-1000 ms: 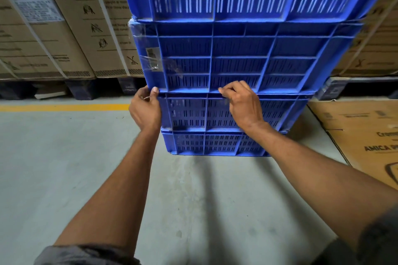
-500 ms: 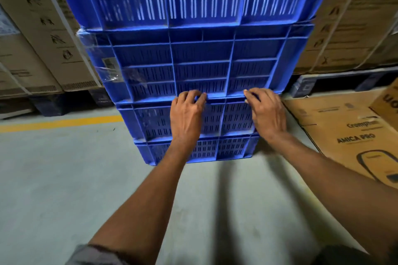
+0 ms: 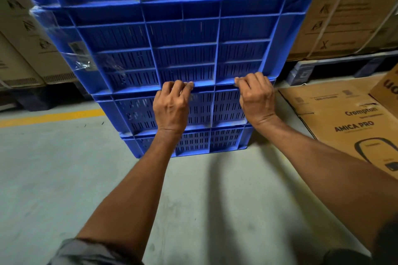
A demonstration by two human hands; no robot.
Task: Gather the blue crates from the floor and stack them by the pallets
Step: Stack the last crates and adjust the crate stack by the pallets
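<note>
Your left hand [image 3: 171, 107] and right hand [image 3: 256, 98] both had fingers hooked under bottom rim of third crate [image 3: 183, 49] in blue stack; stack stood on floor [image 3: 53, 178]

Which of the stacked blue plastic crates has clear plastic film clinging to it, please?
The tall blue slotted crate third from the floor, whose bottom edge both hands grip; clear film wraps its left corner only.
</note>
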